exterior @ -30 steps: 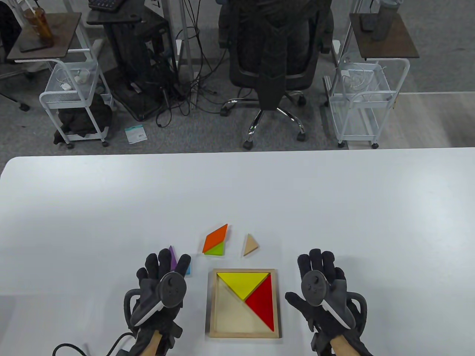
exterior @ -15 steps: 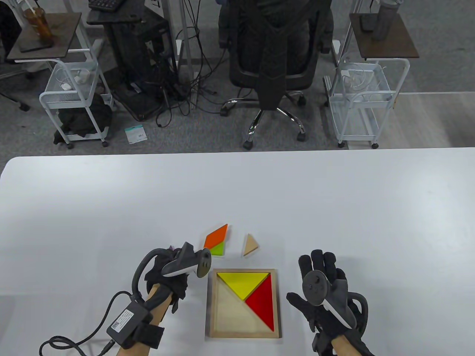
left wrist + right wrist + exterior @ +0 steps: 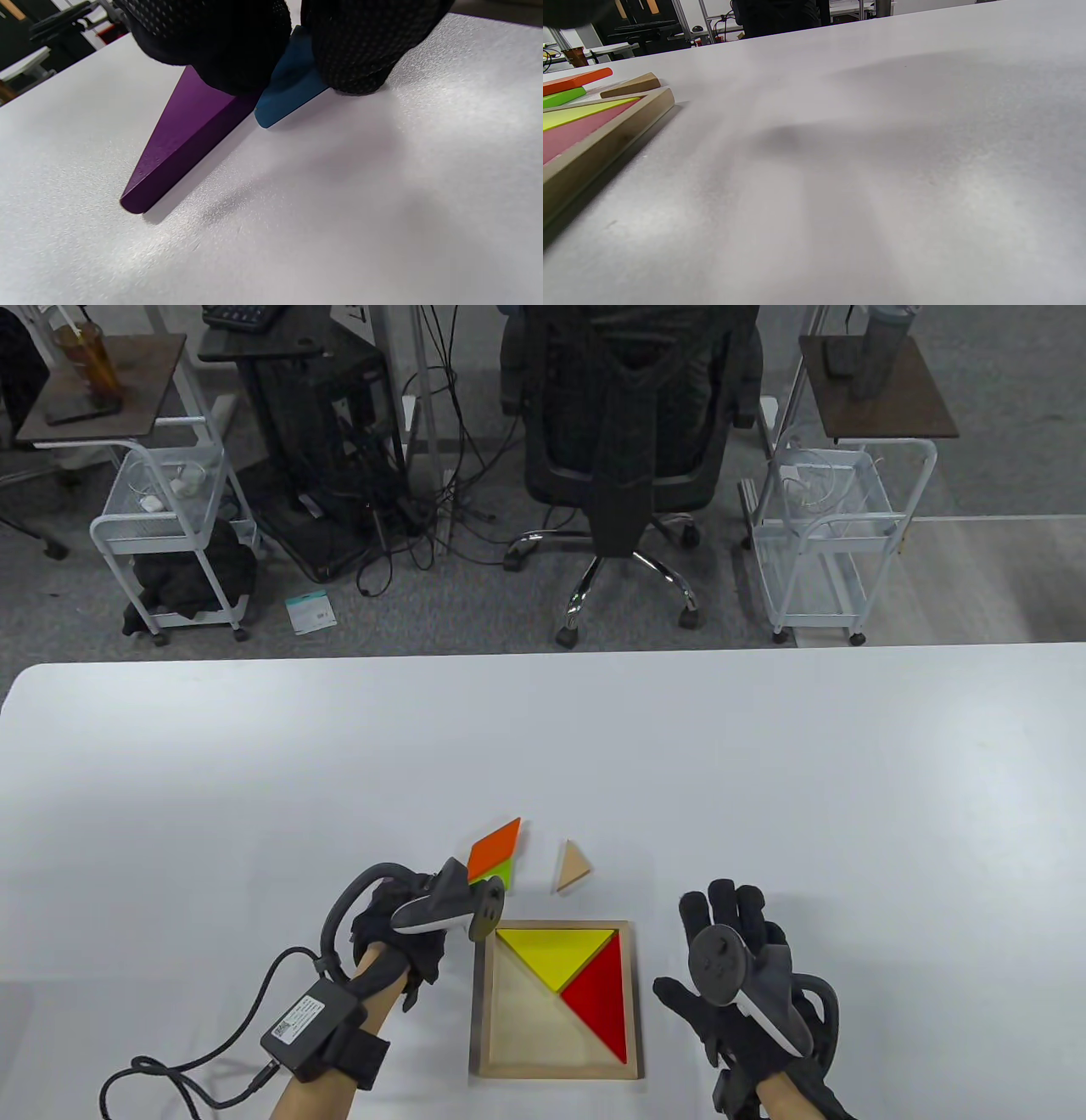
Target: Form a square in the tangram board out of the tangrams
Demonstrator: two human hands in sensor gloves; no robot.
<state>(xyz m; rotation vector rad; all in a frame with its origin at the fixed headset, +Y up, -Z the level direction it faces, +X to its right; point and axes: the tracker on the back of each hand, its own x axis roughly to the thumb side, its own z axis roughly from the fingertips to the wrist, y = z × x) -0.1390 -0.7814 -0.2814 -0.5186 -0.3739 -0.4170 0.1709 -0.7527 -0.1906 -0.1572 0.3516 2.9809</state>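
The wooden tangram board (image 3: 560, 1069) holds a yellow triangle (image 3: 556, 954) and a red triangle (image 3: 604, 997); its lower left is bare. My left hand (image 3: 399, 929) is turned on its side just left of the board. In the left wrist view its fingertips (image 3: 237, 55) pinch a purple triangle (image 3: 182, 131) and a blue piece (image 3: 288, 93) that lie together on the table. My right hand (image 3: 730, 967) rests flat with spread fingers right of the board and holds nothing.
An orange parallelogram (image 3: 494, 847), a green triangle (image 3: 501, 872) and a plain wooden triangle (image 3: 573, 865) lie just beyond the board. The board's rim (image 3: 606, 140) shows at the left of the right wrist view. An office chair (image 3: 628, 432) stands behind the table.
My left hand turned from flat, palm down, onto its side and closed its fingers on the purple and blue pieces, then shifted slightly right. The right hand stayed put.
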